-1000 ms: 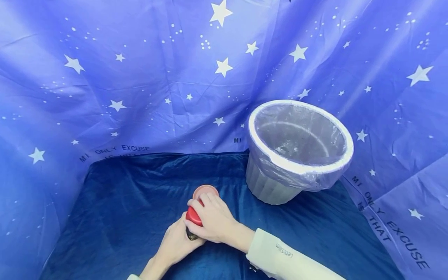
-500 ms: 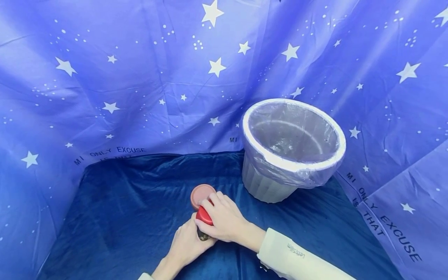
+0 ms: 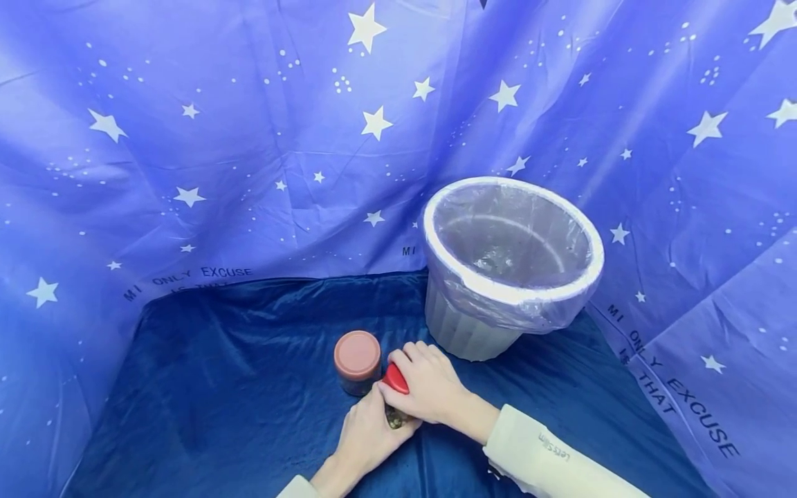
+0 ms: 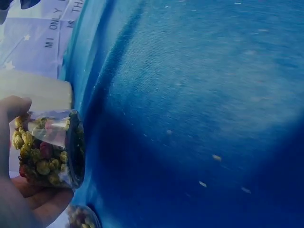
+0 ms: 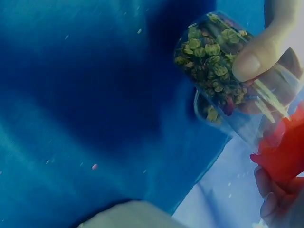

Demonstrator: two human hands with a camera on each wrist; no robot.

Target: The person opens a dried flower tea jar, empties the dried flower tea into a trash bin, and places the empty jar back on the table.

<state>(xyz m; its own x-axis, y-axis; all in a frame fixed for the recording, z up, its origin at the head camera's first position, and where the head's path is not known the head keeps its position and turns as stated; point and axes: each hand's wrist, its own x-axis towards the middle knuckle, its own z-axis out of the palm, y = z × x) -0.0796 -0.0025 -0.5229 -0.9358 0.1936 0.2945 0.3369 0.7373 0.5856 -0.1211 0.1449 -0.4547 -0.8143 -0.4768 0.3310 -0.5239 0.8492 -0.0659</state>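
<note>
My left hand [image 3: 371,429] is wrapped round a clear jar [image 4: 50,149] filled with yellowish-green dried flower buds and a few reddish ones. On the jar's top end, my right hand [image 3: 429,380] grips a red lid [image 3: 396,379], its fingers curled over it. The jar is tilted, as the right wrist view shows; its lower part is mostly hidden by the hands in the head view. A second jar [image 3: 358,354] with a pink lid stands upright on the cloth, just left of the held jar. Dried buds also show through its wall in the left wrist view.
A white bin [image 3: 467,332] with a clear plastic liner stands at the back right. Dark blue cloth [image 3: 236,373] covers the table. A blue star-printed curtain [image 3: 249,138] hangs behind and at both sides. Small specks [image 5: 94,166] lie on the cloth.
Both hands have shifted right with the held jar and red lid. The pink-lidded jar, partly covered by the right hand before, is now in fuller sight. The head view has turned slightly right.
</note>
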